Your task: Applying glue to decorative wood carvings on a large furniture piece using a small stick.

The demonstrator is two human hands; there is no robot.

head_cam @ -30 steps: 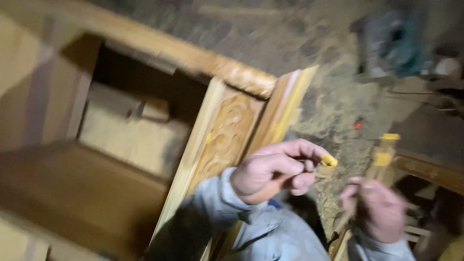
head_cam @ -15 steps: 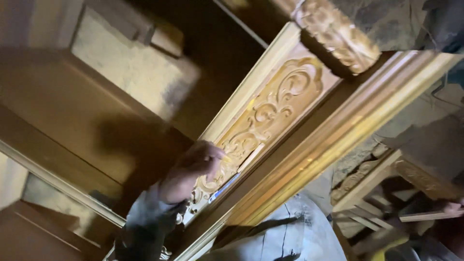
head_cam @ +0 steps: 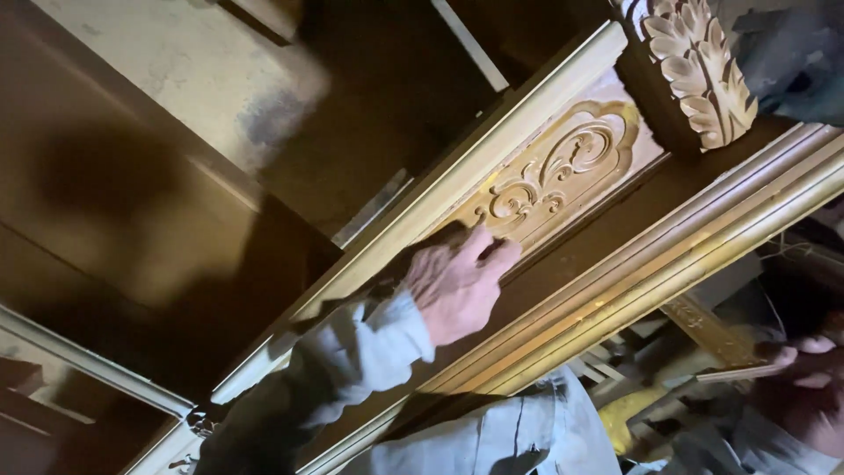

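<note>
We see our left hand [head_cam: 457, 286] resting on the carved wooden panel [head_cam: 563, 171], fingers curled loosely, their tips touching the scroll relief near its lower end; we cannot tell if they pinch something. The panel sits between a pale moulding [head_cam: 492, 145] and a ribbed gilded frame rail [head_cam: 668, 264]. A carved acanthus leaf ornament [head_cam: 699, 66] stands at the panel's upper end. Our right hand [head_cam: 804, 374], low at the right edge, grips a thin wooden stick [head_cam: 734, 374].
</note>
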